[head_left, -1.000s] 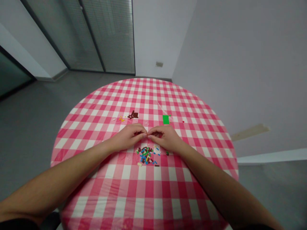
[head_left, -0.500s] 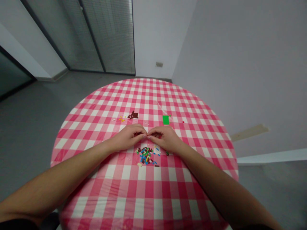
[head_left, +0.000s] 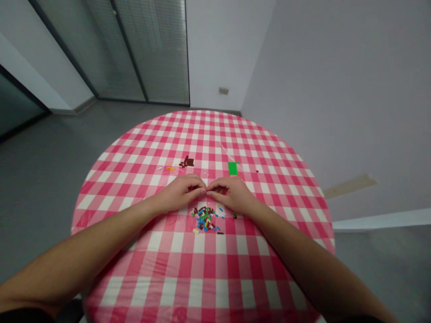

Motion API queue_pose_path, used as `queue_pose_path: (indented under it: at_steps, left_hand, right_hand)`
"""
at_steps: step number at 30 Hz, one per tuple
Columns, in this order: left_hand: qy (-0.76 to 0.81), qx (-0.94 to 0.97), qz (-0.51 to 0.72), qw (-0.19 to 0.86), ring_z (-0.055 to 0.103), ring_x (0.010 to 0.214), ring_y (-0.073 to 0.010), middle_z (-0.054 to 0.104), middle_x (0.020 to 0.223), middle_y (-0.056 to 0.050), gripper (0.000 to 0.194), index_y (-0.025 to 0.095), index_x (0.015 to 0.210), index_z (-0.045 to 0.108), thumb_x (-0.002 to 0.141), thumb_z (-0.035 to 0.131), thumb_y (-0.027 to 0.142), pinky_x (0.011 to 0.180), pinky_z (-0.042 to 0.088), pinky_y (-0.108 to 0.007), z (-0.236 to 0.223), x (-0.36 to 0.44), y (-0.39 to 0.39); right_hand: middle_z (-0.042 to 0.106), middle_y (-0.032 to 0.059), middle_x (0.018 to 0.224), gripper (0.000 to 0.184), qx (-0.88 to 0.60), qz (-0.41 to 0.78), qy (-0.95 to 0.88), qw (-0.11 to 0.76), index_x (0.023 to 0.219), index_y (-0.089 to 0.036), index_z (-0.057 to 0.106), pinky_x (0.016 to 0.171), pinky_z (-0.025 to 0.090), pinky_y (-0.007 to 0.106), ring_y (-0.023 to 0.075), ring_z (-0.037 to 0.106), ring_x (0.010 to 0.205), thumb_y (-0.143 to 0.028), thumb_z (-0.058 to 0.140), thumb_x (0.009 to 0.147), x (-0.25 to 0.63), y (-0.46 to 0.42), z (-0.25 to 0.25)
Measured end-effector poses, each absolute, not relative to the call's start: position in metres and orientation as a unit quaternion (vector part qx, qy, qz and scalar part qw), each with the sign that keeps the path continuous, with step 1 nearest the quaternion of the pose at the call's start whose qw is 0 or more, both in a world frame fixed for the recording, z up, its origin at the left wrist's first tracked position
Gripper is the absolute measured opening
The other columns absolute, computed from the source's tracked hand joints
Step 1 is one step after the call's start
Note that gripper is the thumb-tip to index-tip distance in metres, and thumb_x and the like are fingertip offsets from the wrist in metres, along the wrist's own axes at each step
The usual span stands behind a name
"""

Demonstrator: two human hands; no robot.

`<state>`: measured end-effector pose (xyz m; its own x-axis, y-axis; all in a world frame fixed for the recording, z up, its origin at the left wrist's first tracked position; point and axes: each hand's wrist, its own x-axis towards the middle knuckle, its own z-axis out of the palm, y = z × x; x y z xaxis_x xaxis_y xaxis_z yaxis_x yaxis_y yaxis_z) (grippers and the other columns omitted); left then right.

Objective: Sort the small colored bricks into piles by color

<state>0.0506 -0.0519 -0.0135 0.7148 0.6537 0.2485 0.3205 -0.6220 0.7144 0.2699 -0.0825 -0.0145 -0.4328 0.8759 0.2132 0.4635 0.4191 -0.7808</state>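
Near the middle of the round tabletop, over a pink-and-white gingham cloth — what, exactly?

Two bare hands, left hand and right hand, fingertips meeting above the cloth.

Spread, or pressed together?

Pressed together — fingers curled inward, tips of both hands touching. Anything pinched between them? Too small to tell.

And just below the hands, toward the near edge?

A loose heap of tiny plastic bricks, blue, green, red, brown, yellow and white all mixed, close beside both hands, apparently not touching them.

Anything nearer the right hand?

One dark green brick, just beside its lower edge.

Farther out, toward the far edge?

Ahead of the right hand, a flat green plate, with a small red piece off to its right. Ahead of the left hand, a cluster of dark brown bricks, a few yellow bits just beside it.
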Motion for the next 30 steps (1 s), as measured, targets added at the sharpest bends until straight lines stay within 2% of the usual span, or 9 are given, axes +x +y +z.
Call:
queue_pose_path:
  at_steps: [7, 15, 18, 24, 30]
  left_hand:
    - [0.264, 0.860, 0.256, 0.354, 0.065, 0.079, -0.0157, 0.072, 0.084, -0.004, 0.021, 0.017, 0.087, 0.070, 0.097, 0.053, 0.026, 0.075, 0.051, -0.030, -0.0096, 0.0504, -0.0527]
    - [0.267, 0.848, 0.285, 0.359, 0.067, 0.084, -0.0158, 0.074, 0.092, -0.004, 0.018, 0.019, 0.096, 0.073, 0.095, 0.056, 0.023, 0.078, 0.053, -0.032, -0.0103, 0.0485, -0.0520]
    - [0.265, 0.846, 0.294, 0.357, 0.068, 0.084, -0.0157, 0.074, 0.092, -0.005, 0.018, 0.019, 0.096, 0.074, 0.094, 0.057, 0.022, 0.078, 0.054, -0.032, -0.0113, 0.0486, -0.0518]
    - [0.268, 0.844, 0.305, 0.351, 0.068, 0.084, -0.0157, 0.076, 0.093, -0.006, 0.018, 0.019, 0.096, 0.075, 0.093, 0.057, 0.021, 0.078, 0.054, -0.032, -0.0108, 0.0487, -0.0525]
    - [0.304, 0.836, 0.334, 0.312, 0.067, 0.081, -0.0164, 0.076, 0.087, -0.005, 0.018, 0.020, 0.091, 0.076, 0.092, 0.059, 0.024, 0.076, 0.053, -0.032, -0.0079, 0.0471, -0.0504]
  right_hand:
    - [0.078, 0.0040, 0.082, 0.011, -0.413, 0.306, -0.796, 0.319, 0.089, -0.019, 0.076, 0.065, 0.050, 0.025, 0.0154, 0.069, 0.070, -0.023, 0.066, 0.087, 0.2695, -0.0832, -0.0161]
    - [0.076, 0.0052, 0.082, 0.016, -0.416, 0.281, -0.799, 0.330, 0.089, -0.020, 0.074, 0.065, 0.049, 0.027, 0.0155, 0.067, 0.070, -0.028, 0.061, 0.090, 0.2709, -0.0817, -0.0125]
    - [0.075, 0.0044, 0.080, 0.016, -0.416, 0.329, -0.776, 0.343, 0.089, -0.019, 0.073, 0.063, 0.048, 0.027, 0.0146, 0.065, 0.069, -0.028, 0.060, 0.091, 0.2700, -0.0806, -0.0131]
    - [0.067, 0.0016, 0.071, 0.018, -0.420, 0.524, -0.644, 0.367, 0.089, -0.019, 0.067, 0.055, 0.049, 0.026, 0.0120, 0.060, 0.058, -0.037, 0.064, 0.087, 0.2689, -0.0790, -0.0165]
    - [0.066, 0.0006, 0.072, 0.021, -0.430, 0.547, -0.609, 0.381, 0.089, -0.020, 0.062, 0.054, 0.050, 0.028, 0.0116, 0.058, 0.056, -0.040, 0.066, 0.086, 0.2739, -0.0749, -0.0133]
